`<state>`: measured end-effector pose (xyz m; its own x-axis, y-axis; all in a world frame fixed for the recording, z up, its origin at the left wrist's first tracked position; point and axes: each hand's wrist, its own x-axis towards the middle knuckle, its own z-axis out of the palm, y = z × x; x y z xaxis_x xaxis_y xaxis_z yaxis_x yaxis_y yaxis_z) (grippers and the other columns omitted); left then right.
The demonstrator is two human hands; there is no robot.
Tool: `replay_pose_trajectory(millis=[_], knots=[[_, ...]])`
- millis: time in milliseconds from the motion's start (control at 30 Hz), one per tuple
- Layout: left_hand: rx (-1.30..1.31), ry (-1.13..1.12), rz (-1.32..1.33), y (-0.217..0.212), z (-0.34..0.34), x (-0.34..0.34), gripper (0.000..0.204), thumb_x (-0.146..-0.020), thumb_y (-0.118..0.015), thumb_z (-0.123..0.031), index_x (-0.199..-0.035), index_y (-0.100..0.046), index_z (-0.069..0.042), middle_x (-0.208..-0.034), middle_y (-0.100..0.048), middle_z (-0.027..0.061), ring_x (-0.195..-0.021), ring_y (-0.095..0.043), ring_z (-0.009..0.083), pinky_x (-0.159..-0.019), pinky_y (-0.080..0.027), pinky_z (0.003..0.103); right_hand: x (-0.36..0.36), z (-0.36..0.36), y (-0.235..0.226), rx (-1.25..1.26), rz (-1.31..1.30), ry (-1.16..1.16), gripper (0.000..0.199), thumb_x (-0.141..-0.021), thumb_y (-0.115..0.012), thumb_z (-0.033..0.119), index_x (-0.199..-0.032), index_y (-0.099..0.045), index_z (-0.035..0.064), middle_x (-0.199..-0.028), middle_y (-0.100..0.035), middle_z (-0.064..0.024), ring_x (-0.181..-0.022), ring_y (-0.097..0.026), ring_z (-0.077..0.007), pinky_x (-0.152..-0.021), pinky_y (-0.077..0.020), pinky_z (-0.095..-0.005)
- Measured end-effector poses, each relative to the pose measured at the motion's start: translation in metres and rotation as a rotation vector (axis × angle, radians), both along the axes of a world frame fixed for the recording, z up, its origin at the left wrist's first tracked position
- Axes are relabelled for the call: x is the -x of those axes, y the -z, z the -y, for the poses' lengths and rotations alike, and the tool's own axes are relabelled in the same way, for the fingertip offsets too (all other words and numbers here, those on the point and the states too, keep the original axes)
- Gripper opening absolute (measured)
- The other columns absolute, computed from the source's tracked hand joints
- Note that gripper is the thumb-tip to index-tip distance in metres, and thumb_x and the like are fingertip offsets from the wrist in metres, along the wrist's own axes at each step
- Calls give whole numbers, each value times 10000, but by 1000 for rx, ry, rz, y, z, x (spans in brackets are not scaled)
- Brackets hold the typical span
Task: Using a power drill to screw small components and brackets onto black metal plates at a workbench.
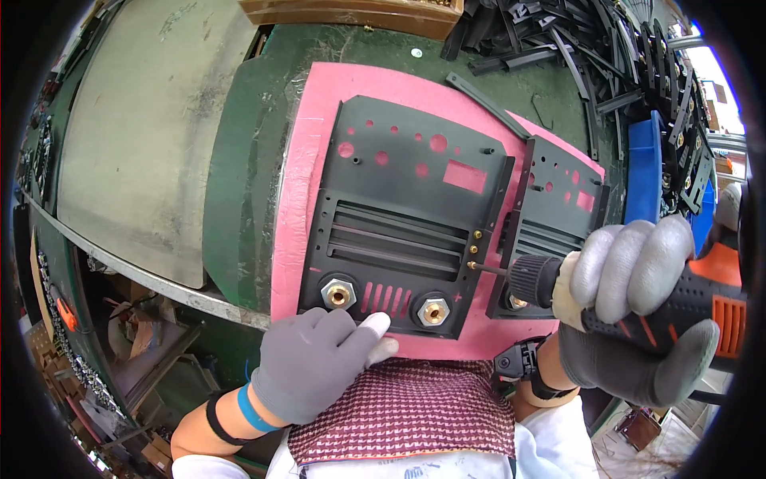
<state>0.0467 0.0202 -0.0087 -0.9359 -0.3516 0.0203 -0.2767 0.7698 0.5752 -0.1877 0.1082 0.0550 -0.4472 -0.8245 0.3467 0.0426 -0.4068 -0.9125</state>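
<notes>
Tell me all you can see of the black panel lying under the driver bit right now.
The black panel lies flat on a pink mat. It looks like matt moulded plastic or coated metal, with round holes and a rectangular cutout up top, long louvre slots mid-way, and two brass hex sockets flanking short slits below. Small brass screws line its right edge, where the driver bit meets it. The left hand touches its lower edge.

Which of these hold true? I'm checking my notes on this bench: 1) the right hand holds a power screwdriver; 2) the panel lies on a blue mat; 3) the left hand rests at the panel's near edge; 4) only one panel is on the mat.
1) True: the right hand grips the power screwdriver.
2) False: the black panel lies on a pink mat.
3) True: the left hand rests there.
4) False: a second panel lies beside it.
</notes>
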Motion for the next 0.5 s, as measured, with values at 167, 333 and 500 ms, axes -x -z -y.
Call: replay_pose_trajectory(millis=[167,333,500], knots=[[131,7,-77,13,-6,-5,318,-661,-804,-276,-930,-710,-135,-599,-449,-27,-499,-464,144,-429,-338,274,-2,-3,1,-46,-23,-35,364,-914,-537,395,-1038,-523,53,-662,-434,-8,-514,-447,-75,-512,-441,-237],[142,32,-101,16,-9,-6,309,-657,-804,-259,-905,-700,-106,-588,-442,-30,-498,-465,142,-421,-339,272,-8,-3,9,-32,-32,83,366,-911,-544,393,-1044,-518,54,-674,-437,-10,-507,-438,-70,-503,-436,-231],[142,37,-145,17,-8,-6,306,-654,-804,-244,-895,-691,-92,-584,-436,-25,-495,-466,143,-410,-338,271,-9,-6,12,-12,-53,23,358,-905,-553,391,-1026,-516,56,-668,-441,-10,-510,-442,-73,-504,-438,-233]])
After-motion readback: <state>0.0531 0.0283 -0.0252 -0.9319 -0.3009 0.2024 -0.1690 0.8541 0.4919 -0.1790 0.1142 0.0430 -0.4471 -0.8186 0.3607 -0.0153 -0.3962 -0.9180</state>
